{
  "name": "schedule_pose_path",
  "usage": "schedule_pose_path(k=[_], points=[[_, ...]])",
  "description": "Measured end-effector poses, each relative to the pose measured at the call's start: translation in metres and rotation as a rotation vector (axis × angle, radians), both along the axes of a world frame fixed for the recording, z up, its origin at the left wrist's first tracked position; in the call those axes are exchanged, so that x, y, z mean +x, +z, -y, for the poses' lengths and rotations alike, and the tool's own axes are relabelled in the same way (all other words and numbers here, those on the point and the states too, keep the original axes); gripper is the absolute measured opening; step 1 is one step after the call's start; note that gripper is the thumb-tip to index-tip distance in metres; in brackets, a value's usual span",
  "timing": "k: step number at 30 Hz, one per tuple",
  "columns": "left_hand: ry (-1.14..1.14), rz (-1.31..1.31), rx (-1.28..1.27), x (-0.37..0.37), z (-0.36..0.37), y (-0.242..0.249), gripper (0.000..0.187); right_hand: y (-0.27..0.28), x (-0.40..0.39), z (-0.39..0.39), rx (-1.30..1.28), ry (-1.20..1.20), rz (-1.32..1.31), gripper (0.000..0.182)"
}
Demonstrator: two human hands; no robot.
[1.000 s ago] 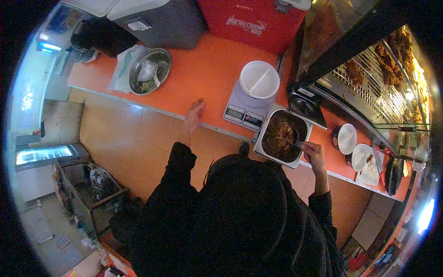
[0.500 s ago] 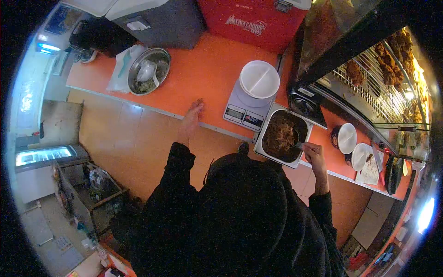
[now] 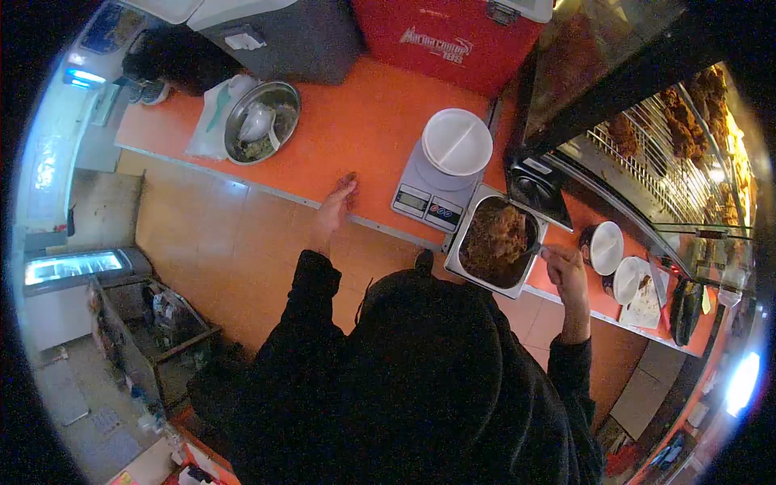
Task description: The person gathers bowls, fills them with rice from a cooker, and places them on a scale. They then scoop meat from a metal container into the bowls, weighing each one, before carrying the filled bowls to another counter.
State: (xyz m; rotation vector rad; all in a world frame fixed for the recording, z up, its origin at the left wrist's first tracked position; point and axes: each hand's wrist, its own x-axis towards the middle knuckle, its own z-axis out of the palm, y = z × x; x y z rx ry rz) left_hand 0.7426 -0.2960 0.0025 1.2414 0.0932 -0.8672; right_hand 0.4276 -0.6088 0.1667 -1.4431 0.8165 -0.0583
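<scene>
My right hand point(image 3: 567, 273) is closed around the handle of a spoon point(image 3: 533, 249), whose head is down in the shredded meat point(image 3: 499, 241). That brown meat fills much of a square steel pan point(image 3: 458, 269) at the counter's front edge. Over the same edge, further left, my left hand point(image 3: 335, 208) hovers with its fingers stretched out and nothing in them. Between my hands a grey digital kitchen scale point(image 3: 410, 212) carries a round white two-part bowl point(image 3: 457, 142). The pan sits close beside the scale's right side.
On the orange counter point(image 3: 356, 121), a steel bowl point(image 3: 296, 109) with a white scoop stands left. A red cooler point(image 3: 453, 40) and a grey one point(image 3: 299, 48) line the back. Right are a lit glass cabinet, two white-topped bowls point(image 3: 606, 248), a cutting board point(image 3: 643, 307) and a knife.
My right hand has moved slightly right and down with the spoon, and the meat is heaped higher in the pan. My left hand has hardly moved.
</scene>
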Motion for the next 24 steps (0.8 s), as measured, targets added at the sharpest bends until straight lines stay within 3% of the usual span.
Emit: schedule_pose_path(k=[6,8,10,13,18,21,24], points=[[0.022,0.004,-0.020,0.001,0.002,-0.002,0.047,0.035,0.074,-0.001,-0.038,-0.089,0.199,0.016],[0.020,0.026,-0.032,0.001,0.001,-0.005,0.047,0.023,0.100,0.004,-0.164,-0.042,0.156,0.020],[0.017,0.033,-0.002,0.000,0.003,-0.006,0.046,-0.020,0.121,0.011,-0.529,0.022,0.158,0.021],[0.086,0.289,0.328,-0.006,0.027,-0.009,0.044,-0.036,0.136,0.005,-0.867,0.097,0.097,0.021],[0.077,0.800,0.181,-0.014,0.127,0.043,0.041,-0.050,0.142,0.000,-1.117,0.170,0.102,0.018],[-0.055,1.010,0.426,0.000,0.166,0.051,0.038,-0.050,0.141,0.002,-1.228,0.232,0.177,0.015],[-0.101,1.138,0.517,0.003,0.171,0.070,0.032,-0.034,0.141,0.003,-1.346,0.337,0.009,0.019]])
